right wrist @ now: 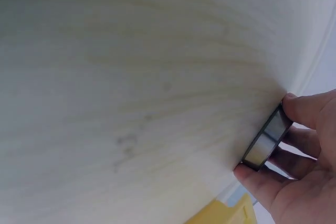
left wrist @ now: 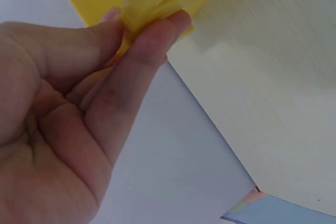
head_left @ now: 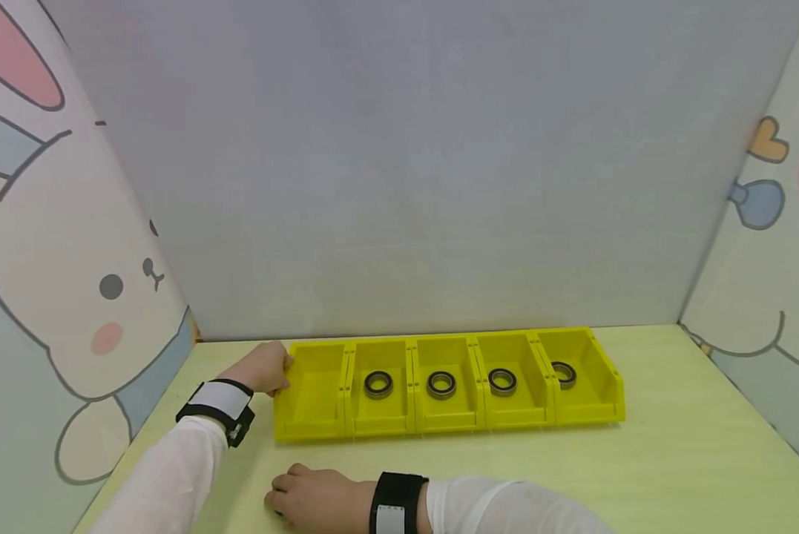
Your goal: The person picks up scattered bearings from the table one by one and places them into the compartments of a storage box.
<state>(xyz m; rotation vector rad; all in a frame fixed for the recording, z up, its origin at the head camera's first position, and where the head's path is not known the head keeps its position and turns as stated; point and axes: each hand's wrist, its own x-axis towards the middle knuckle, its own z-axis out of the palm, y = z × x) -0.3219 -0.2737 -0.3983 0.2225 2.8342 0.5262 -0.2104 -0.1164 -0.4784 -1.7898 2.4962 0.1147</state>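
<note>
The table (head_left: 673,460) is pale green, walled in by a grey panel (head_left: 406,163) at the back and cartoon panels (head_left: 72,282) on both sides. A row of five yellow bins (head_left: 312,426) sits near the table's back edge, left of centre. Four bins each hold one bearing (head_left: 377,384); the bin at the left end holds none.

My left hand (head_left: 262,368) is at the left end of the row, thumb and fingers (left wrist: 152,45) pinching the outer wall of that bin. My right hand (head_left: 308,498) rests on the table near the front edge, left of centre, just in front of the row. It grips a loose bearing (right wrist: 266,137) on edge between thumb and fingertips (right wrist: 302,109), touching or just off the surface; I cannot tell which.

I judge that I am at the pickup, with the last ring in hand and the bin steadied for it. The next move calls for lifting the ring over the low front lip of the left bin and laying it flat inside, without nudging the row.

Open room lies to the right and along the front. The left panel stands close to my left wrist, so there is little slack there.
</note>
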